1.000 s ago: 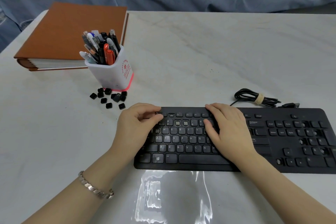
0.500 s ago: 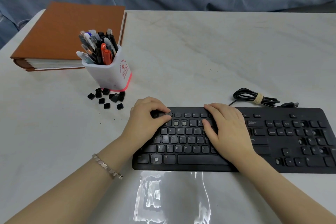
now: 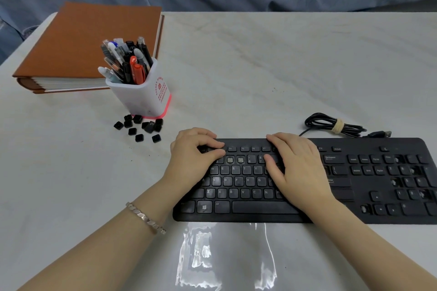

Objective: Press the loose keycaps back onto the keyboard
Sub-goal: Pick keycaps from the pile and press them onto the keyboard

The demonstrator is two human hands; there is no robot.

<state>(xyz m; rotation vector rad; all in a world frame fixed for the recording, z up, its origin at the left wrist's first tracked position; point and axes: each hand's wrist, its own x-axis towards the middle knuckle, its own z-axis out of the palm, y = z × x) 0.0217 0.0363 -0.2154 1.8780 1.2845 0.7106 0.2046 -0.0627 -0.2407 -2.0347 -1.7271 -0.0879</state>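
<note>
A black keyboard (image 3: 354, 196) lies near the table's front edge. Two bare key sockets (image 3: 235, 160) show in its number row, and more gaps show in the number pad (image 3: 412, 170) at the right. My left hand (image 3: 191, 160) sits on the keyboard's top-left corner; its curled fingers and thumb pinch a small dark keycap (image 3: 210, 149) against the top rows. My right hand (image 3: 298, 168) rests flat over the middle keys, thumb on the number row. Several loose black keycaps (image 3: 142, 127) lie on the table to the left.
A white pen cup (image 3: 146, 94) full of pens stands just behind the loose keycaps. A brown binder (image 3: 78, 42) lies at the back left. The keyboard's coiled cable (image 3: 331, 125) lies behind it. A clear plastic sheet (image 3: 224, 255) lies in front of the keyboard.
My left hand has shifted slightly right and up along the keyboard's top-left rows. My right hand has stayed in place.
</note>
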